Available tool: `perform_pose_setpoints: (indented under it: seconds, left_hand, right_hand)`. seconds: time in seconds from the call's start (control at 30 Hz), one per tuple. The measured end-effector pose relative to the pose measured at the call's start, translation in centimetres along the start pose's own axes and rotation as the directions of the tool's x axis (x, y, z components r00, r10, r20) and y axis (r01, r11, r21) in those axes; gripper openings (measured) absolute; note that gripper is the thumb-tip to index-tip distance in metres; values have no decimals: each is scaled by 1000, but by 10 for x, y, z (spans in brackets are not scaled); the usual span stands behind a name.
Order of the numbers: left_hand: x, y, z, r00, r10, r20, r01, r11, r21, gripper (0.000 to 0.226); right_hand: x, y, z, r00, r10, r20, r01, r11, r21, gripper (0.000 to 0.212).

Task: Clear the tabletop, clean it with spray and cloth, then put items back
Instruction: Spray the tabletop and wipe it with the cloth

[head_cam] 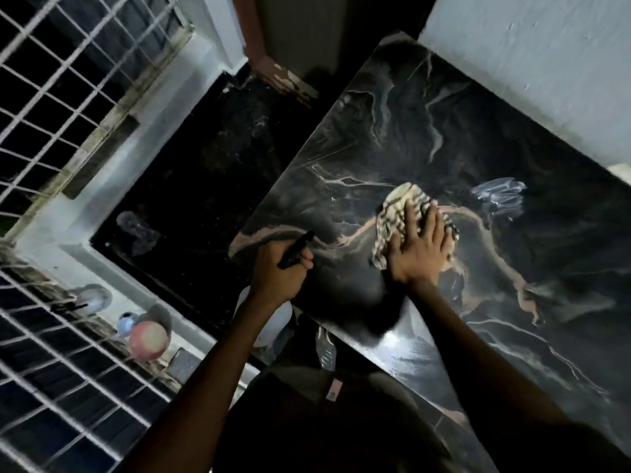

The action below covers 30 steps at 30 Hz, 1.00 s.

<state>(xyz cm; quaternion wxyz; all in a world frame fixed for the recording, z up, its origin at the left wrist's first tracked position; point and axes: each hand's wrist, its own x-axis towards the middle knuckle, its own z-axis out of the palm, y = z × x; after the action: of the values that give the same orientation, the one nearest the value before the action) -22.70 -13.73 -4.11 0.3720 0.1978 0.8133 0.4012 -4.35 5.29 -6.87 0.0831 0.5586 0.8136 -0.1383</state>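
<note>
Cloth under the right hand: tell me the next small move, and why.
Probably sweep the cloth toward the clear plastic lying beyond it. The right hand presses flat on the cloth mid-table, while the left hand grips a black pen at the edge.

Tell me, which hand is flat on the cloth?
The right hand presses flat on the striped cloth. The left hand instead grips a black marker.

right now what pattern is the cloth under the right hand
Cream with dark stripes, cloth, best seen in the head view.
</note>
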Motion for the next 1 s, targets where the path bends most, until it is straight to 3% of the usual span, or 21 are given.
perform_pose_setpoints:
  seconds: [0.07,0.1,0.17,0.23,0.33,0.4,0.5,0.6,0.67,0.73,0.87,0.93,1.0]
  left_hand:
    - [7,7,8,999,26,31,-27,999,29,21]
    - [8,12,12,999,33,39,-34,998,48,21]
    - [10,22,17,998,56,39,-59,994,91,20]
    - [12,33,23,995,81,54,-87,988,126,18]
    - [17,50,34,992,94,84,-107,979,173,19]
    - [20,61,45,989,97,108,-118,971,210,19]
    - [22,80,68,985,101,142,-135,957,258,26]
    - [23,104,94,971,140,193,-187,949,255,33]
    - [26,117,111,963,140,230,-197,948,248,36]
    - [26,131,132,952,127,279,-208,936,283,31]
    - [20,163,176,929,147,339,-273,891,363,31]
    - [19,179,195,912,192,364,-348,830,435,15]
    - [18,193,209,907,246,343,-399,765,505,10]
  right_hand:
    - [17,-44,4,997,78,-25,-77,995,57,69]
    - [21,-65,6,999,41,-19,-39,997,72,68]
    - [14,-90,12,987,-163,3,163,986,43,66]
    - [-6,-79,16,926,-378,25,377,926,20,65]
    - [-43,-19,24,873,-486,32,485,874,43,61]
    - [-65,35,26,919,-392,40,391,920,22,63]
    - [-68,125,13,992,-126,-7,126,991,45,66]
    - [-31,169,-9,982,184,-33,-180,979,92,69]
    - [-1,158,-15,952,300,-51,-291,946,144,69]
    - [9,138,-13,963,264,-56,-254,957,142,67]
    - [-31,144,-2,993,-108,-54,111,992,62,66]
    - [-55,166,5,990,-125,-66,130,988,81,66]
    - [-79,189,12,997,-40,-62,46,994,95,66]
